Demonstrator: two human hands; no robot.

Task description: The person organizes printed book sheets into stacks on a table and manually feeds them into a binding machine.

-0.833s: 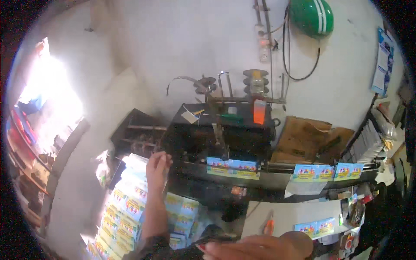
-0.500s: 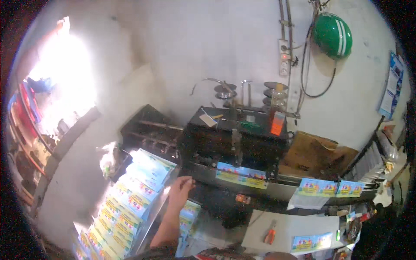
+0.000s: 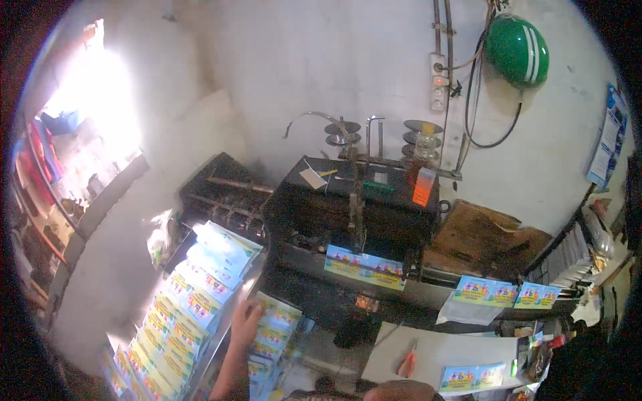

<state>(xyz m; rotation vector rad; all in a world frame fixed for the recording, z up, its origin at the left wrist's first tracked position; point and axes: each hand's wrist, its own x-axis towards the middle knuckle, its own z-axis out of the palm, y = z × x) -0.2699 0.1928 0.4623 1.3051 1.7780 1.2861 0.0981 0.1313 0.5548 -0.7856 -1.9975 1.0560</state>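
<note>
My left hand (image 3: 246, 322) is low at the left of centre, palm down with its fingers curled. It lies at the left edge of a strip of printed blue-and-yellow sheets (image 3: 277, 319). Whatever the curled fingers pinch, if anything, is hidden. Left of the forearm, a sloping rack carries overlapping rows of similar printed sheets (image 3: 180, 311). At the bottom edge, a blurred sliver of skin, seemingly my right hand (image 3: 401, 391), shows with its fingers out of sight. Another printed strip (image 3: 366, 267) lies along the front of the dark machine (image 3: 301, 220).
Orange-handled pliers (image 3: 406, 364) and a printed strip (image 3: 473, 377) lie on a white board (image 3: 428, 341). On the machine stand a clear bottle (image 3: 426, 144) and an orange-white box (image 3: 422, 187). Brown cardboard (image 3: 478, 234) leans at its right. A green helmet (image 3: 516, 52) hangs on the wall.
My left hand has come down and back from beside the machine's front to the strip of sheets, fingers still curled. The view has shifted slightly. More of that strip now shows.
</note>
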